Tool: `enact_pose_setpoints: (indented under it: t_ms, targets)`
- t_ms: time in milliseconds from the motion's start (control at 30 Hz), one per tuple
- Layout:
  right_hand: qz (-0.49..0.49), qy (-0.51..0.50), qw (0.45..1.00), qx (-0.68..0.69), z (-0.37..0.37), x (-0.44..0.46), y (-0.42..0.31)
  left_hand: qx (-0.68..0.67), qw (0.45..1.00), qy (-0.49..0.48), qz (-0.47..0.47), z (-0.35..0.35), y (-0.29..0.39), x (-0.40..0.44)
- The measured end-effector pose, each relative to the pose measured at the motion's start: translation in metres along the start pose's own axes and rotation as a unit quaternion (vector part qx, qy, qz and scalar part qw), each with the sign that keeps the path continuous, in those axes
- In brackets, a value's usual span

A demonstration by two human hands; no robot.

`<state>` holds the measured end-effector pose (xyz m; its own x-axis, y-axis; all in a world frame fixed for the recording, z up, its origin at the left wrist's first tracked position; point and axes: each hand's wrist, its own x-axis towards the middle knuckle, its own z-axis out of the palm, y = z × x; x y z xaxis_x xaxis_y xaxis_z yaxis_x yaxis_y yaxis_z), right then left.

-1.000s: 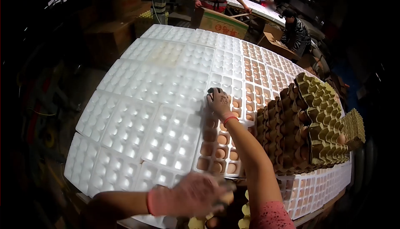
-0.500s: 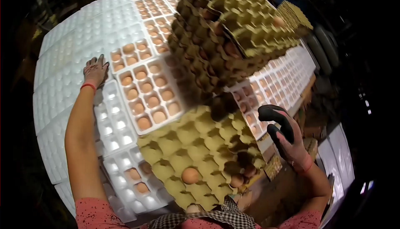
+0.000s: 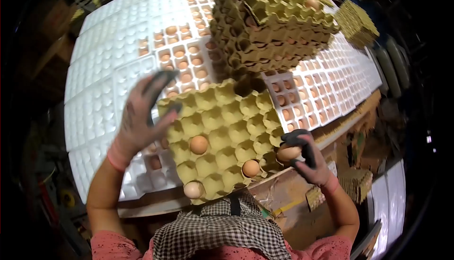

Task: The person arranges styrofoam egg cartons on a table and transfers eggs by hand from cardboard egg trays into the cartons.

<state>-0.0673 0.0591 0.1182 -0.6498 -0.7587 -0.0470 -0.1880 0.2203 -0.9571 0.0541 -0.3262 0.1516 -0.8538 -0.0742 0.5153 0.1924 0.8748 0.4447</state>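
A yellow pulp egg tray (image 3: 222, 125) lies in front of me, its cups mostly bare. In it sit a brown egg (image 3: 198, 144) left of the middle, another brown egg (image 3: 251, 168) at the near right and a paler egg (image 3: 193, 190) at the near left corner. At the tray's right edge my right hand (image 3: 309, 158), in a dark-fingered glove, grips an egg (image 3: 289, 153) between thumb and fingers. My left hand (image 3: 144, 113), gloved alike and slightly blurred, hovers by the tray's left edge with thumb and fingers apart, nothing in them.
White foam trays (image 3: 101, 82) cover the table at left; eggs fill several in the middle and at right. Behind the yellow tray rises a tall stack of egg-filled pulp trays (image 3: 283, 37). More pulp trays (image 3: 358, 23) stand at the far right. The wooden table edge (image 3: 350, 118) runs along the right.
My left hand has come back from the far white trays to the yellow tray's left side. My right hand, which looked empty, has moved to the tray and taken an egg. The view has shifted.
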Motion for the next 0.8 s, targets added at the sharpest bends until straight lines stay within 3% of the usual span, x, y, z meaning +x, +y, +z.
enact_pose_setpoints:
  t_ms: [67, 100, 167, 200, 267, 367, 400, 500, 533, 633, 700, 733, 800]
  targets:
    - [-0.095, -0.085, 0.969, -0.211, -0.004, 0.018, -0.039, -0.075, 0.993, -0.017, -0.093, 0.000, 0.032, -0.051]
    - [-0.082, -0.133, 0.944, -0.292, 0.010, 0.023, -0.046, -0.058, 0.990, -0.044, -0.117, -0.002, 0.047, -0.064]
    - [-0.184, -0.187, 0.851, -0.455, 0.034, 0.029, -0.020, -0.060, 0.982, -0.056, -0.171, -0.004, 0.067, -0.087]
    - [-0.217, -0.226, 0.804, -0.505, 0.043, 0.032, -0.008, -0.131, 0.953, -0.037, -0.272, 0.000, 0.076, -0.105]
    - [-0.153, -0.270, 0.836, -0.453, 0.040, 0.044, -0.029, -0.165, 0.942, 0.010, -0.291, 0.008, 0.091, -0.136]
    - [-0.052, -0.227, 0.954, -0.187, 0.024, 0.064, -0.035, 0.022, 0.969, -0.184, -0.160, 0.006, 0.116, -0.139]
    - [-0.041, -0.208, 0.976, -0.046, 0.029, 0.075, -0.036, 0.065, 0.956, -0.249, -0.144, 0.014, 0.126, -0.140]
    - [-0.112, -0.190, 0.975, -0.008, 0.075, 0.116, -0.069, 0.181, 0.943, -0.264, -0.094, 0.033, 0.126, -0.155]
    - [-0.184, -0.232, 0.952, -0.078, 0.096, 0.138, -0.077, 0.192, 0.935, -0.280, -0.099, 0.035, 0.124, -0.158]
    - [-0.241, -0.277, 0.894, -0.258, 0.182, 0.182, -0.105, 0.319, 0.902, -0.281, -0.069, 0.043, 0.120, -0.165]
    - [-0.256, -0.256, 0.867, -0.341, 0.248, 0.221, -0.089, 0.170, 0.948, -0.267, -0.046, 0.036, 0.109, -0.165]
    - [-0.251, -0.239, 0.856, -0.383, 0.277, 0.244, -0.072, 0.168, 0.950, -0.261, -0.041, 0.029, 0.103, -0.167]
    - [-0.208, -0.232, 0.844, -0.437, 0.322, 0.286, -0.044, -0.066, 0.990, -0.075, -0.095, 0.010, 0.089, -0.169]
